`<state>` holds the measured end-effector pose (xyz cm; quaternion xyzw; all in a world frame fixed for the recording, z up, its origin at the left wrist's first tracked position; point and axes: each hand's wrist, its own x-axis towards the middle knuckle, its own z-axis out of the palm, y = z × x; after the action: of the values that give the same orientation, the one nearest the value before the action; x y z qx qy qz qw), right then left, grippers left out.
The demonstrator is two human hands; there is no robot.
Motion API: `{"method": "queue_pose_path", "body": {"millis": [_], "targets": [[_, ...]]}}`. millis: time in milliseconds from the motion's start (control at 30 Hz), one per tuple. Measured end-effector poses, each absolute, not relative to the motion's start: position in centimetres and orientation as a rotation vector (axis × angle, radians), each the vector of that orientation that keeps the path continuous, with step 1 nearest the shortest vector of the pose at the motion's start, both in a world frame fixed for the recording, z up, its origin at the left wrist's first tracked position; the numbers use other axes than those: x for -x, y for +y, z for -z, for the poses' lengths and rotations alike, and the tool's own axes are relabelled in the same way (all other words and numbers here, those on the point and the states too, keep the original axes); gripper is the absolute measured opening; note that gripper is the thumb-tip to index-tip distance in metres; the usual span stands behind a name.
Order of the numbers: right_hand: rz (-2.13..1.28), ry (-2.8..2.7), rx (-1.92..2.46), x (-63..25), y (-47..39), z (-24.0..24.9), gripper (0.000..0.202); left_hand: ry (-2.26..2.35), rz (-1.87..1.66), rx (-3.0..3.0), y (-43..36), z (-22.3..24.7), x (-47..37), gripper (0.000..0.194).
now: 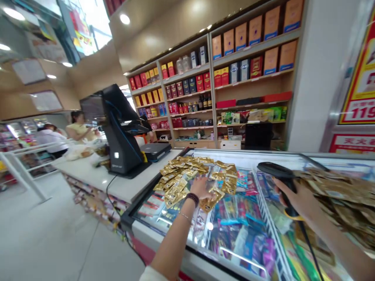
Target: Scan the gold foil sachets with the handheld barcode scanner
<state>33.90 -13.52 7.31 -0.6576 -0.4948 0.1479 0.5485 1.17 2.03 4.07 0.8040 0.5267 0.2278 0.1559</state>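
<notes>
The left hand (202, 188) is laid over gold packets (179, 181) on the glass lid of a chest freezer (152, 236), with its fingers loosely spread; one packet (213, 199) is touched near the fingertips, though whether it is pinched cannot be told; the wrist is ringed by a dark beaded bracelet (192, 198) and, lower on the forearm, a thin bangle (185, 216). By the right hand (297, 199) the handle of a black barcode scanner (275, 170) is gripped, fingers wrapped round it; its head is pointed towards the left, and a dark cord (309, 246) is led down from the handle.

The gold packets are heaped in overlapping layers beyond and to the left of the left hand; a smaller cluster (230, 177) is placed to its right; beside the right forearm a large pile of brownish-gold packets (342, 191) is stacked. Beneath the glass, colourful wrapped goods (240, 210) are seen, divided by a white wire rack (271, 230).

To the left, a black checkout terminal (121, 142) is stood on a white tabletop (88, 171), with a flat black device (156, 150) beside it; farther back, shelves (260, 46) are lined with boxes and bottles; two people are seen at the far left.
</notes>
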Motion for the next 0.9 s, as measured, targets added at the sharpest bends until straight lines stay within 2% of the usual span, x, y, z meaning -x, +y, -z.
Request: {"method": "queue_pose_path", "body": {"millis": [100, 200, 400, 533, 733, 900], "targets": [[-0.497, -1.291, 1.513, -30.9, -12.0, -6.6, 0.051, 1.600, -0.445, -2.285, 1.5, -3.6, -0.2, 0.057], [-0.558, -1.356, 1.500, -28.2, -10.8, -5.7, 0.051, 1.600, -0.443, -2.240, 1.6, -3.4, -0.4, 0.036], [-0.604, -1.578, 1.537, -25.7, -10.2, -4.2, 0.046, 1.465, -1.008, -1.927, 3.0, -2.0, -2.0, 0.020], [-0.591, -1.602, 1.595, -25.3, -11.4, -4.1, 0.043, 1.415, -1.199, -1.761, 4.3, -1.0, -2.0, 0.004], [-0.680, -1.551, 1.615, -24.2, -13.3, -5.1, 0.047, 1.317, -1.362, -1.652, 5.0, -0.7, -1.6, 0.013], [-0.617, -1.552, 1.676, -23.5, -14.1, -6.2, 0.044, 1.118, -1.396, -1.654, 3.7, -0.9, -2.2, 0.013]]}}
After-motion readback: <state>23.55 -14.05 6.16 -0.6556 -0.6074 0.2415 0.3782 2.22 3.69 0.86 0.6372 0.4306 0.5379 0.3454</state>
